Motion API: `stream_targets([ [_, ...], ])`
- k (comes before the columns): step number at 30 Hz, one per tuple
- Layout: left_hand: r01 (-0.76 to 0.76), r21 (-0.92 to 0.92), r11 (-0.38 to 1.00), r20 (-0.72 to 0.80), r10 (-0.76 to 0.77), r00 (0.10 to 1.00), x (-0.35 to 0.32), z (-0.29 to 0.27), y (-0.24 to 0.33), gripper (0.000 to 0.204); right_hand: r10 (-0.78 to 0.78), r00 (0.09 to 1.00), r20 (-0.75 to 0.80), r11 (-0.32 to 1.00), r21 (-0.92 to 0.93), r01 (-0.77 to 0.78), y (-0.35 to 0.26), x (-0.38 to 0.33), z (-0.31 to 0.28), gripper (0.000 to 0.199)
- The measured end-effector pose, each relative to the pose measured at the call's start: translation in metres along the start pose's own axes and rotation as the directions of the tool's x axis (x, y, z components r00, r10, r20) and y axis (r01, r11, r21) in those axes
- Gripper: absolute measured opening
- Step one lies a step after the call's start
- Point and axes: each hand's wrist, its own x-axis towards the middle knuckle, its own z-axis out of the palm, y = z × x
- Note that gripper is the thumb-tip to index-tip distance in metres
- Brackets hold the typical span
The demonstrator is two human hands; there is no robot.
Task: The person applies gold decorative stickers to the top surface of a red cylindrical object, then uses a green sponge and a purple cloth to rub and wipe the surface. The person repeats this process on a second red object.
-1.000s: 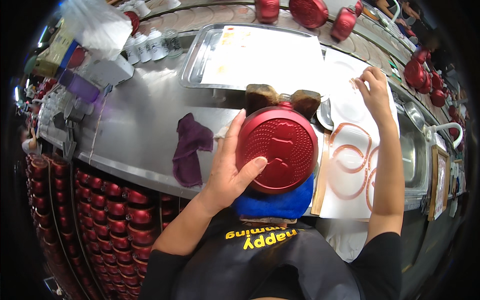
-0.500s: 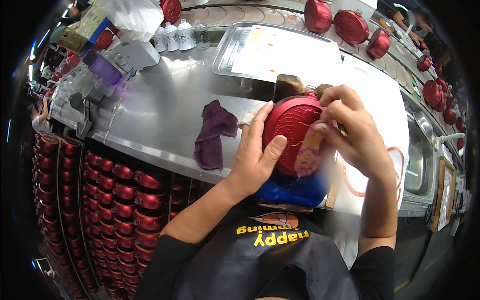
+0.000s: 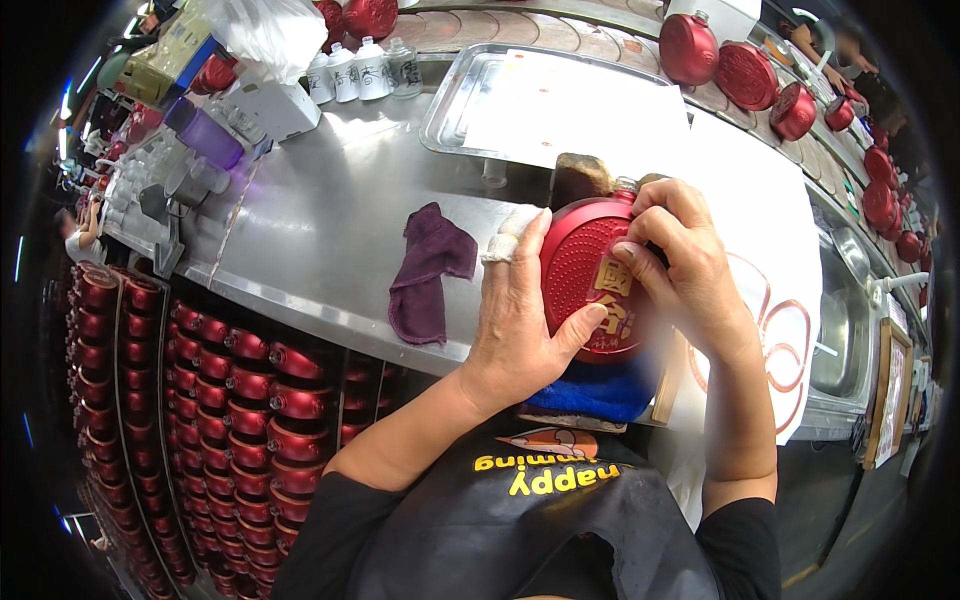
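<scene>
A round, flat red bottle (image 3: pixel 580 235) with a dotted relief rests tilted on a blue cloth (image 3: pixel 600 392), its neck pointing away from me. My left hand (image 3: pixel 520 320) grips its left side, with the thumb on its face; a white wrap (image 3: pixel 508 235) covers a fingertip. Gold characters (image 3: pixel 608 285) lie along the bottle's right part. Over these, my right hand (image 3: pixel 685 255) has its thumb and fingers pinched together at the bottle's upper right. Whatever sits between those fingertips is hidden. Behind the bottle stands a brown block (image 3: pixel 580 175).
Left of the bottle, a purple cloth (image 3: pixel 430 265) lies on the steel table (image 3: pixel 310 215). A metal tray (image 3: pixel 450 120) holds white sheets. Red bottles (image 3: pixel 688 48) stand on the conveyor (image 3: pixel 560 28) behind. White bottles (image 3: pixel 371 70), a sink (image 3: pixel 840 340) and stacked red bottles (image 3: pixel 295 400) surround me.
The pinkish strip with gold characters, earlier in my right fingers, no longer shows; gold characters now lie against the bottle. My left thumb has moved right across its face. Conveyor bottles have shifted right.
</scene>
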Motion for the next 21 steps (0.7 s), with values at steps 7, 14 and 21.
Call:
stream_targets([
  [7,-0.009,0.024,1.0,0.002,0.009,1.0,0.0,-0.0007,0.003,0.103,0.013,1.0,-0.005,1.0,-0.015,-0.013,-0.0004,0.001,0.0009,0.019],
  [14,-0.007,0.007,1.0,0.008,0.007,1.0,0.0003,-0.0007,0.0025,0.103,0.017,1.0,-0.007,0.999,-0.033,-0.017,0.0,0.001,0.0008,0.021],
  [21,-0.024,0.008,1.0,0.0,0.024,1.0,0.0008,-0.0018,0.0037,0.102,0.015,1.0,-0.024,0.998,-0.053,-0.017,-0.0007,0.0024,0.0023,0.022],
])
